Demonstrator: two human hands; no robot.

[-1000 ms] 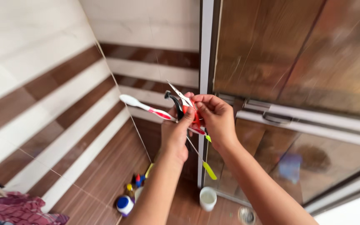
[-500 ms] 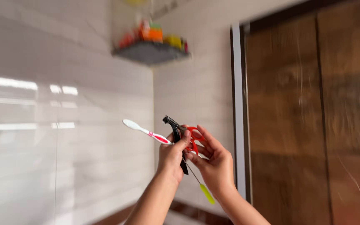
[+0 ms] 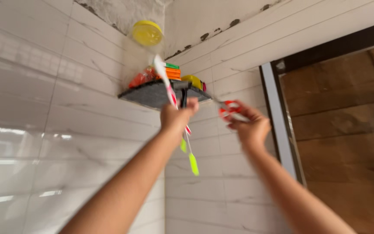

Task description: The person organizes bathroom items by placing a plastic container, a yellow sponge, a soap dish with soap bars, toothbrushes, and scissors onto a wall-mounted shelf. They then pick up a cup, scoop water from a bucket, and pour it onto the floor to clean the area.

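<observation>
Though raised, hands (image 3: 215, 119) just below shelf edge (image 3: 152, 97)

Above your raised hands, the grey corner shelf (image 3: 152, 96) carried the only packages; a clear jar with a round yellow lid (image 3: 147, 33) stood at its back; flat orange and green packets (image 3: 172, 71) lay stacked beside it; a crumpled red pouch (image 3: 140, 79) sat left; all were blurred.

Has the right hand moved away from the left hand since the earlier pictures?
Yes. The right hand has drawn off toward the door frame, while the left hand holds toothbrushes below the corner shelf.
</observation>
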